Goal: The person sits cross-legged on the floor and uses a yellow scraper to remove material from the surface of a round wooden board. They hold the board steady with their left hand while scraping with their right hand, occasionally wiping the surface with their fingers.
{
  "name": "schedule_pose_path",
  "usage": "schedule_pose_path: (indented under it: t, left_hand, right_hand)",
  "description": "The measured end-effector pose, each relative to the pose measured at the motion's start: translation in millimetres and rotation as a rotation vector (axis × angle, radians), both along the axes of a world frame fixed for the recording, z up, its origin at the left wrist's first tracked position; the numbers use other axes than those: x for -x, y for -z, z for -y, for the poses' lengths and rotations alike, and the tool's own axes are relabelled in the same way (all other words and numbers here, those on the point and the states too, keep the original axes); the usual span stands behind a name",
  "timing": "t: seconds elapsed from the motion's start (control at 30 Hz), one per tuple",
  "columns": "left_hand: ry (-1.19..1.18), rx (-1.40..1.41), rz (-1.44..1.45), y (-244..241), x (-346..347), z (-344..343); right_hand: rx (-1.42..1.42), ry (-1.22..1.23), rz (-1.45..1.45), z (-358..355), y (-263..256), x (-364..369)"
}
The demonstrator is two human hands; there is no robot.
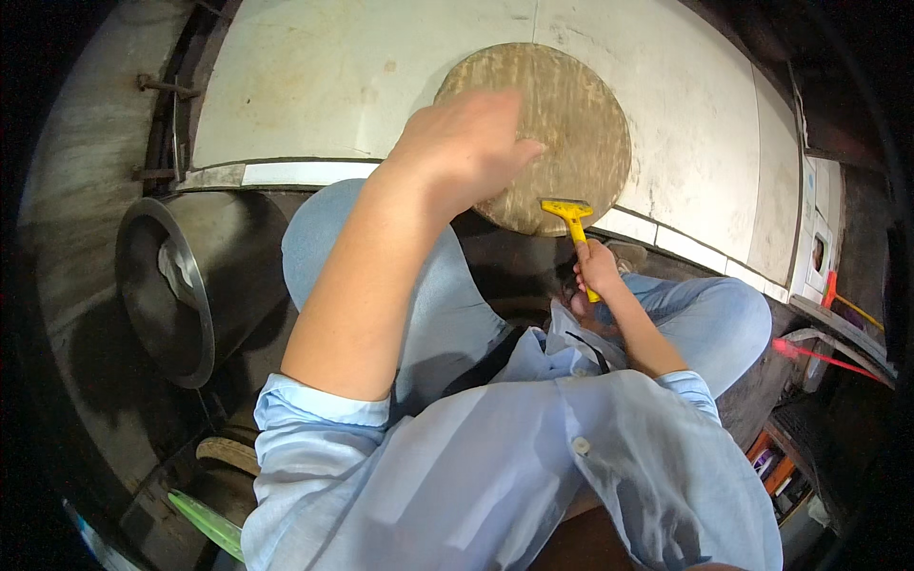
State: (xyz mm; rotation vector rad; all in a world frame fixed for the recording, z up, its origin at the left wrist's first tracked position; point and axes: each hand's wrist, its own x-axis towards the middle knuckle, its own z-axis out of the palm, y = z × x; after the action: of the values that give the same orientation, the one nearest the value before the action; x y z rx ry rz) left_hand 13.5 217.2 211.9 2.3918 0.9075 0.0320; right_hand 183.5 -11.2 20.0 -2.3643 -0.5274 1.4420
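A round, weathered wooden board [578,121] lies at the front edge of a pale tabletop [307,93], partly overhanging it. Over the board's left side is my left hand [460,143], back upward and blurred by motion. Its thumb stands apart from the fingers, which are too blurred to make out, and whether it touches the wood cannot be told. My right hand [598,270] grips the handle of a yellow scraper [573,212] low down. The scraper's wide head appears over the board's near edge.
To my left is a large metal pot [207,335] with something whitish inside its open mouth. My bent knees [325,235] reach the table's front edge. Red-handled items [789,348] are at the far right, and a green object [203,524] is at lower left.
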Motion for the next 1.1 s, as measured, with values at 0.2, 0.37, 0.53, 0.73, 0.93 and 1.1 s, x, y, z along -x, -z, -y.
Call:
schedule_pose_path:
  t: [0.2,0.37,0.53,0.73,0.93,1.1]
  left_hand:
    - [-0.003,0.064,-0.028,2.3,-2.4,-0.7]
    - [-0.018,0.034,-0.048,-6.0,-1.1,0.3]
    - [-0.022,0.063,-0.064,-9.1,-3.0,5.8]
    - [-0.003,0.066,-0.072,-12.1,-3.7,5.2]
    - [0.019,0.010,0.008,2.4,1.6,3.7]
    - [-0.008,0.039,-0.065,-10.7,-1.2,4.2]
  right_hand:
    - [-0.029,-0.342,0.238,-31.2,32.4,-20.1]
    - [-0.181,-0.497,0.514,1.7,30.6,-9.5]
    - [0.093,-0.345,0.169,-34.7,-4.8,-10.3]
    - [-0.480,-0.534,0.705,15.8,53.7,-2.9]
    - [-0.050,-0.492,0.248,-38.4,32.1,-24.7]
    - [-0.433,-0.547,0.686,8.4,53.3,-14.6]
